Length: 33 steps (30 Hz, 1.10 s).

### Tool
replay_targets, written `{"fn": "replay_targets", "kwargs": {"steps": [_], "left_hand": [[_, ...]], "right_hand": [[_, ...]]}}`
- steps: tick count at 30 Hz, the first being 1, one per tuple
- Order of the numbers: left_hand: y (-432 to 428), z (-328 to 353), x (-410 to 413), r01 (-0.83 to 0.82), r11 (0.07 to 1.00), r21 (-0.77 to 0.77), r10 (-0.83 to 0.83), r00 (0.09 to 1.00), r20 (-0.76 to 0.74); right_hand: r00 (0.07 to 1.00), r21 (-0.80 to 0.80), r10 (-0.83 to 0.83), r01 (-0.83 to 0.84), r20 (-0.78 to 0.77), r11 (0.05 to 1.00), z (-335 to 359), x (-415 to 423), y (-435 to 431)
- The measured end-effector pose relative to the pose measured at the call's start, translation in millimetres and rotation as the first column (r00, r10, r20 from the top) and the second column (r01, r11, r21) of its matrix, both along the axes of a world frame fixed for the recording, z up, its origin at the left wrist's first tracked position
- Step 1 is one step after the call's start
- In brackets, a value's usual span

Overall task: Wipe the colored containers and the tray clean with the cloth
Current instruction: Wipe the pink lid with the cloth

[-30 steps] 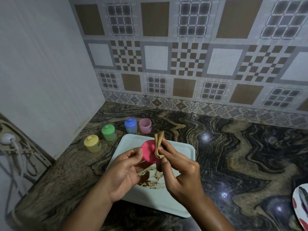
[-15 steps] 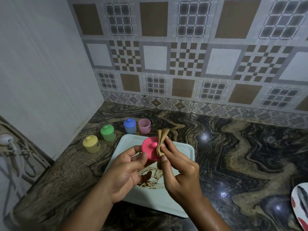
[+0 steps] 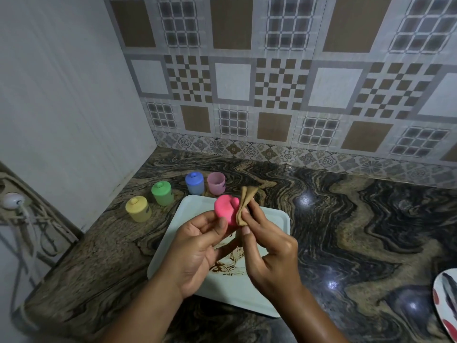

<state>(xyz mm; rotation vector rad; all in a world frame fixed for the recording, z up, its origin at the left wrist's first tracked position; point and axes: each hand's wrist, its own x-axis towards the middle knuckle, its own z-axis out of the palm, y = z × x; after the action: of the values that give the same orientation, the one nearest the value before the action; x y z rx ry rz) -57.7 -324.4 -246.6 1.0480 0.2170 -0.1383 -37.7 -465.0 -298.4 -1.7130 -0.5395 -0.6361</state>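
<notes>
So both hands were up over the tray, which sat on the dark swirly worktop. The left hand gripped a pink lid between thumb and fingers, holding it in the air above the tray's far end. The right hand had a folded tan cloth pinched in its fingertips, pressed right against the lid's right edge, with the loose end of the cloth sticking up past it.

The tray was pale mint with a smeary brown stain near the middle, partly hidden behind the hands.

Behind the tray's far left corner four little containers stood in a curved row on the worktop: yellow container, green container, blue container, all lidded, then a pink container with its top open, just beside the blue one. A patterned plate poked in at the right edge.
</notes>
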Motion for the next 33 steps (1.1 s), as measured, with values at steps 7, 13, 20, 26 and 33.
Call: {"fn": "replay_targets", "kwargs": {"steps": [7,13,20,26,33], "left_hand": [[6,1,-4,0.003,0.999,-0.051,-0.003,1.0,-0.002],[4,-3,-5,-0.062,0.997,0.038,0.061,0.997,0.045],[14,-9,0,-0.194,0.98,-0.05,0.194,0.981,-0.008],[27,-12,3,-0.195,0.98,-0.05,0.192,0.98,-0.046],[28,-14,4,-0.194,0.95,0.245,0.207,0.978,-0.027]], "right_hand": [[0.999,0.011,0.043,-0.043,-0.024,0.999,-3,-10,3],[0.992,0.088,0.037,-0.026,-0.123,0.996,2,-4,6],[0.932,0.285,0.211,-0.125,-0.296,0.951,5,-10,5],[0.846,0.446,0.276,-0.051,-0.456,0.893,23,4,-3],[0.767,0.466,0.414,-0.171,-0.489,0.868,27,3,3]]}}
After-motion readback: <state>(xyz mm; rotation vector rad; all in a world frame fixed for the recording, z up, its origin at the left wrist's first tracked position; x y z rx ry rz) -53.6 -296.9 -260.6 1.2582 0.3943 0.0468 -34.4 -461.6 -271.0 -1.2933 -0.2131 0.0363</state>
